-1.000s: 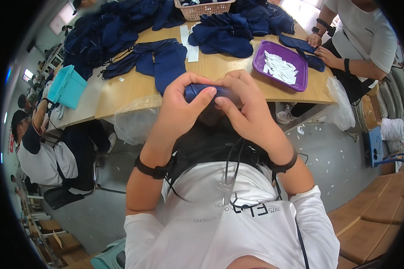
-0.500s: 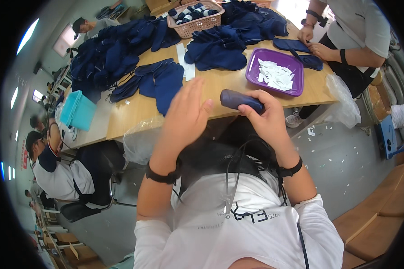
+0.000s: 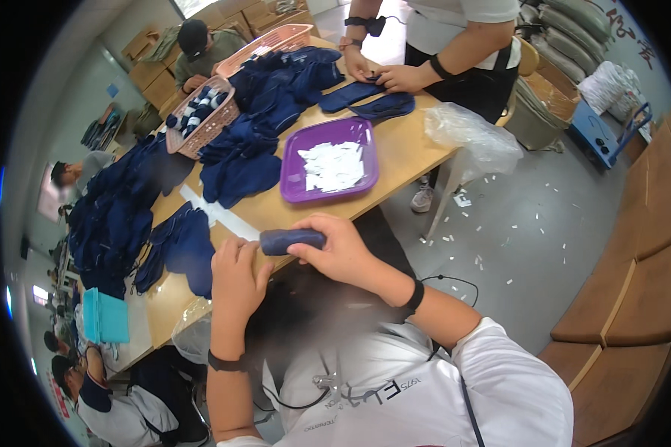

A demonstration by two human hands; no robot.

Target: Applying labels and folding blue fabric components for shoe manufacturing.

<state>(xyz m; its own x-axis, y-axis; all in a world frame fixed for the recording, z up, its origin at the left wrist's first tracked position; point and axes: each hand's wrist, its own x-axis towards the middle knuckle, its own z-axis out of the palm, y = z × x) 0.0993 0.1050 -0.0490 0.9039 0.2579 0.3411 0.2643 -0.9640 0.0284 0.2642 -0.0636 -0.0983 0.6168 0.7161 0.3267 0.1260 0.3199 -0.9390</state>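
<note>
Head view: the navy fabric roll (image 3: pixel 274 243) is clasped in the right hand (image 3: pixel 337 249) over the table (image 3: pixel 406 167)'s near edge. The left hand (image 3: pixel 236 279), gripping it a second ago, now stands thumb apart beside its end; the roll seemingly keeps its shape one-handed. Beyond, a purple tray (image 3: pixel 291 186) holds white slips (image 3: pixel 334 165); a pink basket (image 3: pixel 215 127), navy-and-white bundles (image 3: pixel 203 103).

So there's a turquoise plastic bin (image 3: pixel 105 316) over on the left, and a crinkly clear plastic bag (image 3: pixel 473 145) drooping off the corner of the light wooden table (image 3: pixel 406 138). Little white paper scraps (image 3: pixel 479 261) are scattered all over the smooth grey floor (image 3: pixel 514 223), lol. Big brown cardboard boxes (image 3: pixel 593 302) line the right side, with a flat blue trolley (image 3: pixel 585 130) near stacked grey sacks (image 3: pixel 574 30) further back.
</note>
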